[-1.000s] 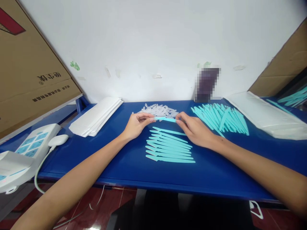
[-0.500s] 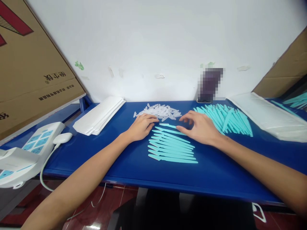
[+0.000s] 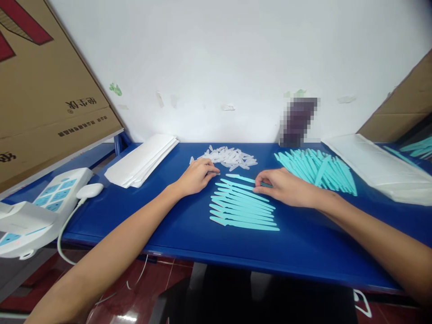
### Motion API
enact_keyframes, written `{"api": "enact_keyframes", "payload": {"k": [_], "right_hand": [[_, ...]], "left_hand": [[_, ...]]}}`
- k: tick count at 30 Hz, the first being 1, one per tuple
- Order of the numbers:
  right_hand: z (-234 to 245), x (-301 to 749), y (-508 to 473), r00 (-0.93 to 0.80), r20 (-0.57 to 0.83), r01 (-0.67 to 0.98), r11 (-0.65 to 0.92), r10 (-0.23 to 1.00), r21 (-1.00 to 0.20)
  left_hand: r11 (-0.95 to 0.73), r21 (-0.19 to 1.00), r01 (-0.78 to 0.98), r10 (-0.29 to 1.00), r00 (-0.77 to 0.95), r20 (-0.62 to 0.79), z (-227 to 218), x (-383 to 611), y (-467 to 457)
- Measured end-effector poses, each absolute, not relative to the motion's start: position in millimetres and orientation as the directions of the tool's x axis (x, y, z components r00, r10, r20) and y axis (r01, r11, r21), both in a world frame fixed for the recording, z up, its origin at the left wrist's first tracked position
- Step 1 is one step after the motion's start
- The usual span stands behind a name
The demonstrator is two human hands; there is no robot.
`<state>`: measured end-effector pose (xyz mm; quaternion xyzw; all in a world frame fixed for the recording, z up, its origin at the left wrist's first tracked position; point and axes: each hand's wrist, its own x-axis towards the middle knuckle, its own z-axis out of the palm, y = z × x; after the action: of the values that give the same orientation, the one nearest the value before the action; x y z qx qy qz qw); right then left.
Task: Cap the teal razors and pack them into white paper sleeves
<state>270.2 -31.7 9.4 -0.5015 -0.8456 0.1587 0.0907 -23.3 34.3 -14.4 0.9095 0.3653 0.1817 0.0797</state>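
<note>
Laying the top teal stick (image 3: pixel 241 178) at the far end of the row (image 3: pixel 243 209) on the blue surface (image 3: pixel 175 225): my right hand (image 3: pixel 286 186) pinches its end w/ thumb & fingertips. My left hand (image 3: pixel 197 176) is curled at the clear caps (image 3: pixel 231 157); can't tell if it grips one. Best, imo: keep it parallel, ends lined up, w/o nudging neighbours.

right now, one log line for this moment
left hand at clear caps | right hand touching top teal stick | stick row on blue table
</note>
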Motion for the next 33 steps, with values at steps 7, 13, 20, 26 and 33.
{"api": "enact_keyframes", "payload": {"k": [7,13,20,26,33], "right_hand": [[8,269,-36,-0.442,-0.012,0.808,0.392,0.897,-0.440],[11,270,-39,-0.346,0.229,0.789,0.414,0.910,-0.454],[4,277,-31,-0.409,0.437,0.765,0.562,0.801,-0.315],[1,280,-28,-0.452,0.353,0.771,0.558,0.819,-0.308],[1,280,-28,-0.464,0.362,0.782,0.566,0.809,-0.262]], "left_hand": [[-0.714,0.309,0.628,0.700,0.645,0.307,-14,-24,34],[-0.711,0.407,0.573,0.698,0.507,0.506,-14,-20,30],[-0.718,0.536,0.445,0.695,0.402,0.597,-10,-17,23],[-0.732,0.517,0.444,0.680,0.424,0.598,-9,-15,21],[-0.751,0.482,0.451,0.657,0.437,0.614,-10,-15,21]]}}
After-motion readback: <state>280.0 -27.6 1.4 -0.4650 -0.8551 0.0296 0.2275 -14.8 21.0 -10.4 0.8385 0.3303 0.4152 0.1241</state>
